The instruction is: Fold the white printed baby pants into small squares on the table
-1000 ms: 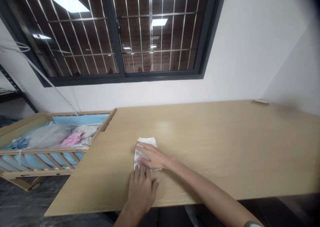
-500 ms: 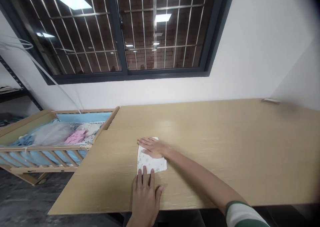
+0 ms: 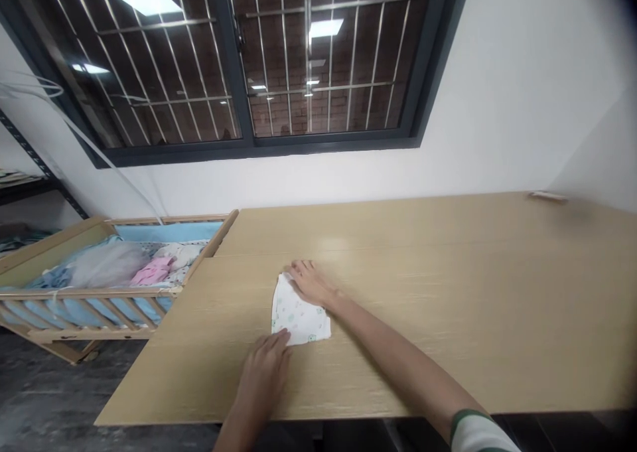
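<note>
A small folded white cloth [image 3: 298, 316] with a green print lies on the light wooden table [image 3: 423, 293]. It narrows toward the far end. My right hand [image 3: 312, 285] rests over its far right edge, fingers slightly bent and a little apart. At the near left corner is my left hand [image 3: 266, 366], turned sideways. Its fingers are close together, with the fingertips on the cloth's edge. The left thumb is mostly tucked beneath, so the pinch itself is partly hidden.
Left of the table stands a wooden crib [image 3: 99, 296] with blue lining, holding a pink cloth [image 3: 153, 271] and other fabrics. A small flat white object [image 3: 547, 196] lies at the far right corner. A barred window [image 3: 323, 60] is above the table.
My left hand has turned from lying flat to the cloth's near left corner, its fingers drawn together. My right hand has slid up and right, uncovering more of the cloth.
</note>
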A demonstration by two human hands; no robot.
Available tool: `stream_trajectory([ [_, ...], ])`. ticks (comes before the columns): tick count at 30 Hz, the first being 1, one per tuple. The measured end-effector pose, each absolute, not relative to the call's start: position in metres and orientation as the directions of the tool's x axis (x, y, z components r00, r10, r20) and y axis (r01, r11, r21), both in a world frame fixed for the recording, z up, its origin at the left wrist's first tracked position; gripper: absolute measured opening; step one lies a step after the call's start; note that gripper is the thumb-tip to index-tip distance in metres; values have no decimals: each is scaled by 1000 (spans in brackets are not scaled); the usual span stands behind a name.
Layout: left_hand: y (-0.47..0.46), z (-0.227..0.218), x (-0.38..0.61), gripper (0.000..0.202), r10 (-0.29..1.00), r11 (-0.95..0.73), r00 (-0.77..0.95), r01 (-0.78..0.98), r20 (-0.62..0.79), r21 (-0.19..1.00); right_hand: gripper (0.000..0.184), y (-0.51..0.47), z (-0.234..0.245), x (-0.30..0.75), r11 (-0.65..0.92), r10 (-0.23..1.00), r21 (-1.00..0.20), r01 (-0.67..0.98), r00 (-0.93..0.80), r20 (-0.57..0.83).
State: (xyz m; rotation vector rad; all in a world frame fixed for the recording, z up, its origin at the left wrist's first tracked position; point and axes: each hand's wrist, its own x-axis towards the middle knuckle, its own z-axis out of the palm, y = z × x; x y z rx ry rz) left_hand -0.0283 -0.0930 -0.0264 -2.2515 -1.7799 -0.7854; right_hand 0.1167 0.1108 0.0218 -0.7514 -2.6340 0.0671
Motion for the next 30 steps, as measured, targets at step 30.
stream_trajectory([
  [30,14,60,-89,25,994,-60,3,837,105,545,21,98,26,159,528,811,-775,348,-477,338],
])
